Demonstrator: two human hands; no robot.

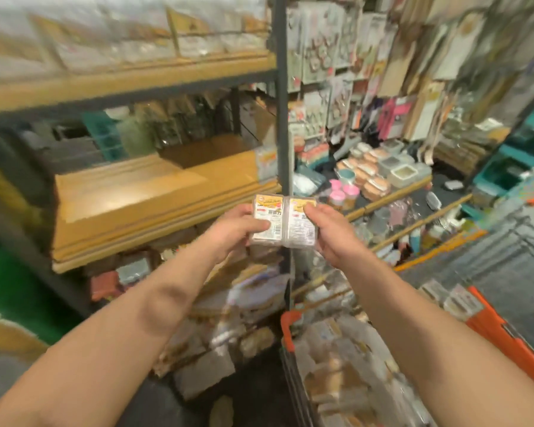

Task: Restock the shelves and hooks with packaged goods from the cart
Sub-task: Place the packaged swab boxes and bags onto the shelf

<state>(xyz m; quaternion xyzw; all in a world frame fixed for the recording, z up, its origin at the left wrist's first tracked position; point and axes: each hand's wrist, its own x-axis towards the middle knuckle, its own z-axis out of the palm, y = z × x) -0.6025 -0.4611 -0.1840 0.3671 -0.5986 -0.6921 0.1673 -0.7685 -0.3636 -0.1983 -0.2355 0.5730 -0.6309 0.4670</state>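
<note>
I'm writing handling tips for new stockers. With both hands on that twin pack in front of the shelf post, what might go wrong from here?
1. The left hand and right hand grip only the outer edges of the twin pack; it might fold or split at its middle seam.
2. The upright post stands right behind the pack, so pushing forward may knock it.
3. A dropped pack would probably land among the piled goods below.

The yellow-and-white labels on the two clear packs [283, 221] carry print too blurred to read.
</note>
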